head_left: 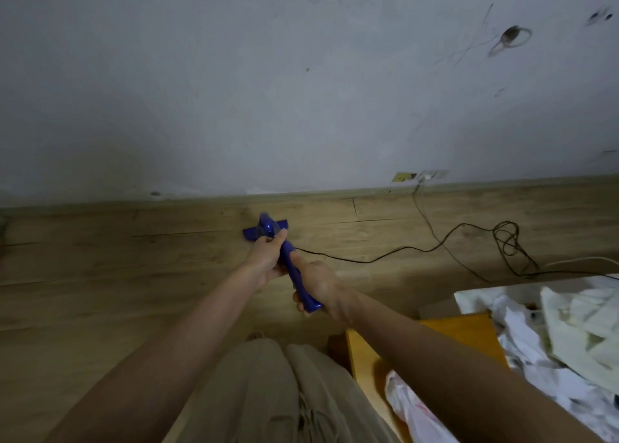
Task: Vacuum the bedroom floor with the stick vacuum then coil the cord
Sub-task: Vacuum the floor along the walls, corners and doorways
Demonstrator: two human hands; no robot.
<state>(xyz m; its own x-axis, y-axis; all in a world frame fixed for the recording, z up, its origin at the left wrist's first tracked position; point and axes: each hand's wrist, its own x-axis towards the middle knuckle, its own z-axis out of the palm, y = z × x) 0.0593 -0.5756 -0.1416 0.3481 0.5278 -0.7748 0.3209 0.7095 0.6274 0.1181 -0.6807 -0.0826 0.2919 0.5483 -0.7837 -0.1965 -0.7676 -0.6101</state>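
Nearest me: my beige trousers [268, 392], and to the right a yellow wooden bed corner [469, 328] w/ crumpled white bedding [552, 342] piled on it. I'm standing just beside that corner, so the floor ahead is free for a stroke.

Both arms out front. Right hand [316, 286] is wrapped round the rear end of the blue stick vacuum [290, 265], fingers curled under the handle – I reckon that's the driving grip. Left hand [266, 255] is clasped round the body further fwd, prob. to steer and keep the nozzle flat.

The vacuum head [249, 233] sits on the wood floor [100, 275], close to the skirting board [335, 198], so I judge the job's at the edge pass along the wall.

The black cord [385, 256] trails off right, away from the head, into a loose tangle near the wall socket [427, 175]. Not coiled yet.
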